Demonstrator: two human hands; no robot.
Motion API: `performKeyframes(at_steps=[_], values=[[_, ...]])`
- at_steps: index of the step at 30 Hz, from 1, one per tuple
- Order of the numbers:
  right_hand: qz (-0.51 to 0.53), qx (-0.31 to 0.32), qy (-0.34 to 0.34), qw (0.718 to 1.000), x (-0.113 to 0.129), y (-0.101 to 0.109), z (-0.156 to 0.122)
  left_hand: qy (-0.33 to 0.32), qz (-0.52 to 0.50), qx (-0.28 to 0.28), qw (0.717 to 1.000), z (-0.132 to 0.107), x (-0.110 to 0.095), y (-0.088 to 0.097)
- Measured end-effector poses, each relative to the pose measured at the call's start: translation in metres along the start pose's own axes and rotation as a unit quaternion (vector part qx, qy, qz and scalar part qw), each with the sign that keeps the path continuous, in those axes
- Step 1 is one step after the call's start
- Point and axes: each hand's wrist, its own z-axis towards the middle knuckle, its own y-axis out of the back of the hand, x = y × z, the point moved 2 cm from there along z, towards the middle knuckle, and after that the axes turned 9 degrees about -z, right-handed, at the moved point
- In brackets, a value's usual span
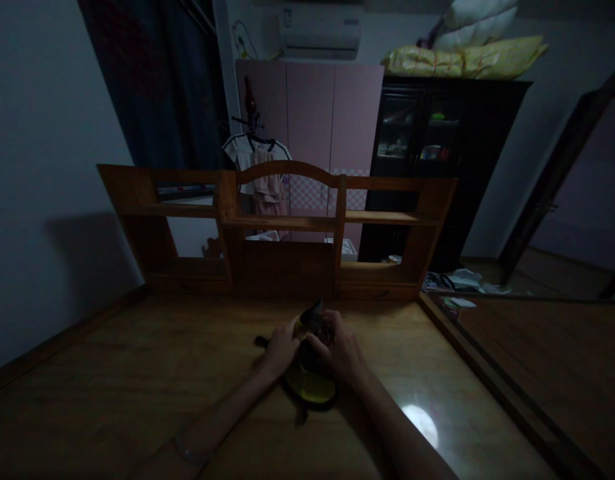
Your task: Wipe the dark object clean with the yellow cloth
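Note:
A black-and-yellow item [311, 388], soft-looking and too dark to name, rests on the wooden surface [187, 373] in the middle of the head view. It has a rounded yellow end towards me and a dark pointed flap at the far end. My left hand [283, 348] is closed on its left side, near the top. From the right, my right hand [342, 348] curls thumb and fingers around the dark upper part. Whatever lies between the right fingertips is hidden in shadow. A small black piece [261, 341] sticks out left of my left hand.
Beyond the hands stands a wooden shelf unit [282, 223] with drawers. A raised wooden edge [487, 373] runs along the right, with a bright light reflection [421, 425] inside it. Further back are a pink wardrobe [310, 113] and a black cabinet [480, 147].

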Motion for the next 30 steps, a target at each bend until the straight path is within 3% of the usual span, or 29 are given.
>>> performKeyframes(at_steps=[7,10,15,19,22,25,30], values=[[0.027,0.041,-0.017,0.999,0.01,0.004,-0.003,-0.007,0.026,-0.011,1.0,-0.003,0.001,0.001],[-0.004,0.051,-0.013,0.999,0.008,0.001,-0.004,-0.036,0.038,-0.031,0.998,-0.003,0.007,0.0],[-0.099,0.059,0.0,0.993,-0.009,-0.01,-0.007,-0.018,0.045,-0.077,0.996,-0.004,0.008,0.0],[-0.154,0.048,0.026,0.987,-0.02,-0.015,-0.007,-0.046,-0.006,-0.03,0.998,-0.007,-0.007,-0.001],[-0.154,0.042,0.03,0.987,-0.02,-0.016,-0.006,-0.044,-0.001,-0.028,0.999,-0.009,-0.013,0.001],[-0.157,0.038,0.025,0.987,-0.017,-0.015,-0.005,-0.039,0.028,-0.034,0.998,-0.01,-0.012,0.004],[-0.177,0.018,0.029,0.984,-0.015,-0.012,-0.006,-0.077,0.067,0.011,0.995,-0.008,-0.006,0.008]])
